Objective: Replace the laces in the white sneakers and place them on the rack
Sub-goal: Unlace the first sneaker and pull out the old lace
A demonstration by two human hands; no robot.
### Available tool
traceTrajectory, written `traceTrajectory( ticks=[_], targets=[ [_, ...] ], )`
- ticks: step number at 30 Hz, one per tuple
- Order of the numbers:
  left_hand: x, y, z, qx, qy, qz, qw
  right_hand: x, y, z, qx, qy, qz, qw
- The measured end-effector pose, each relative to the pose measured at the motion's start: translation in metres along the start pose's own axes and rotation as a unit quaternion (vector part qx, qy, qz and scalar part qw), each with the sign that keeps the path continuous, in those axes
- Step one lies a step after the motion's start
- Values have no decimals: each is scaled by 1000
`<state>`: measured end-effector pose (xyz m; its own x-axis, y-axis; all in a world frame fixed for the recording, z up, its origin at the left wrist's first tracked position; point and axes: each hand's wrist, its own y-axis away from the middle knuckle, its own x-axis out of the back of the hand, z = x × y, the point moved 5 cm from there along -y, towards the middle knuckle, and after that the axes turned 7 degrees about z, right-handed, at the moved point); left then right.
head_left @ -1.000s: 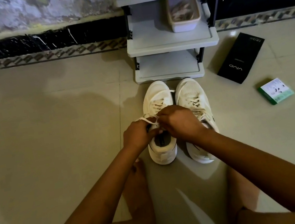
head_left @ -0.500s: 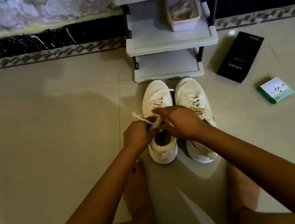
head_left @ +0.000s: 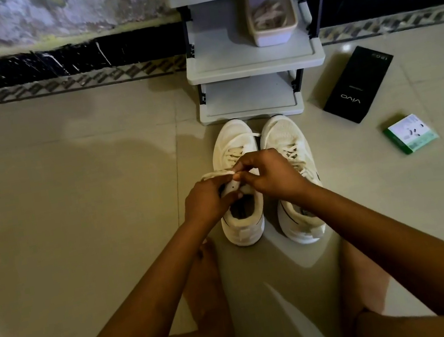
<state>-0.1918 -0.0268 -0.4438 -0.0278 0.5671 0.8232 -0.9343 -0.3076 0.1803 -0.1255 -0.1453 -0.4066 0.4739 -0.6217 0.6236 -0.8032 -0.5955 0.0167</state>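
Two white sneakers stand side by side on the tiled floor, toes toward the rack (head_left: 255, 67). Over the tongue of the left sneaker (head_left: 244, 225) my two hands meet. My left hand (head_left: 206, 202) pinches the white lace (head_left: 216, 173), whose loose loop sticks out to the left. My right hand (head_left: 270, 173) pinches the same lace from the right, fingertips against my left hand's. The right sneaker (head_left: 286, 140) is laced and partly covered by my right wrist.
The grey rack has two open shelves; a small tub (head_left: 271, 20) with pale items sits on the upper one. A black phone box (head_left: 358, 83) and a green-and-white small box (head_left: 410, 133) lie on the floor to the right. My bare legs frame the sneakers.
Both hands have stayed over the left sneaker's tongue while working the lace. The loose lace loop on the left has shifted slightly upward and outward.
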Motion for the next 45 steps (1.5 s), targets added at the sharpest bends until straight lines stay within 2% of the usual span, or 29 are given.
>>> traceTrajectory(
  ticks=[3,5,7,11,13,15,17,19,21,23,25,27,28,30,33,35,41,43,45],
  targets=[
    [-2,0,-1,-5,-3,-1,1000,-2,0,1,37,94,-13,995],
    [-2,-1,-2,-3,-2,-4,1000,-8,0,1,74,227,-56,970],
    [-3,-1,-3,-1,-2,-5,1000,-13,1,-1,107,312,-61,942],
    [-2,-1,-1,-9,-2,0,1000,-19,0,-6,138,344,-30,928],
    [-3,-1,-3,-10,5,1,1000,-16,-5,2,83,274,-22,958],
    [-4,-2,-5,-5,-1,0,1000,-7,-7,12,-33,103,16,994],
    [-4,-3,-6,0,-17,-4,1000,-1,-2,22,-132,-38,50,989],
    [-4,-4,-6,-2,-29,-3,1000,1,6,15,-187,-154,56,969],
    [-5,-5,-4,-7,-57,-6,998,4,4,-15,-189,-306,21,933],
    [-4,-5,-1,-6,-78,-6,997,14,-10,-52,-111,-340,15,934],
    [-3,-4,-1,-3,-67,-7,998,30,-25,-65,-80,-321,92,939],
    [-1,-2,1,-5,-58,-12,998,39,-29,-47,-112,-228,161,954],
    [-1,-1,1,-7,-62,-16,998,37,-26,-31,-141,-158,147,966],
    [-1,-3,1,-7,-73,-17,997,24,-15,-1,-174,-36,52,983],
    [0,-8,3,-3,-86,-19,996,-3,2,20,-177,63,-86,978],
    [1,-13,2,1,-60,-20,998,-11,4,22,-158,94,-103,978],
    [7,-23,-4,10,20,-43,999,-5,-1,24,-76,152,-14,985],
    [10,-23,-12,69,121,-38,989,-5,1,26,-73,116,4,991],
    [11,-19,-21,159,260,-42,952,-4,2,29,-79,69,14,994]
  ],
)
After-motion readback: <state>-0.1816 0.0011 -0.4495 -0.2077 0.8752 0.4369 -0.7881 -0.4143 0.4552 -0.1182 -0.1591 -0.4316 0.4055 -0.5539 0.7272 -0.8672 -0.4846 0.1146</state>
